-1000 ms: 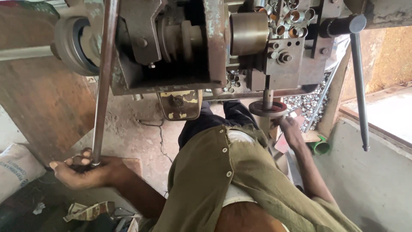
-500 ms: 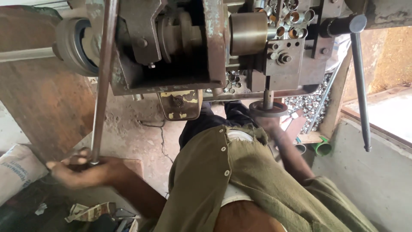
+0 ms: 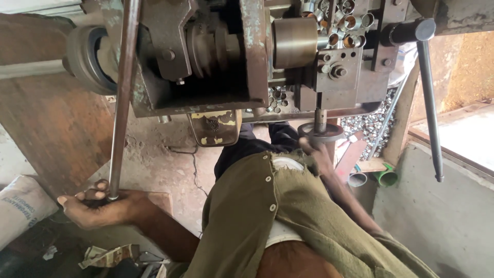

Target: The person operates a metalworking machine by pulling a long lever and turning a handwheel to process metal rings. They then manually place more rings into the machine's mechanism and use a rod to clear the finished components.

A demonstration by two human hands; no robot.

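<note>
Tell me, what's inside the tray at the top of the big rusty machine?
The tray holds a heap of short shiny metal tubes, open ends showing. What lies beneath the top ones is covered.

Dusty workshop corner — daylight from the right

Reddish dirt floor (image 3: 170, 170), a grey concrete wall (image 3: 442, 216), a white sack (image 3: 20, 206) at left — bright opening (image 3: 458, 128) beyond.

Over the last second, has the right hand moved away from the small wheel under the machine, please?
No. The right hand has risen from beside the green cup to touch the small wheel under the machine.
</note>
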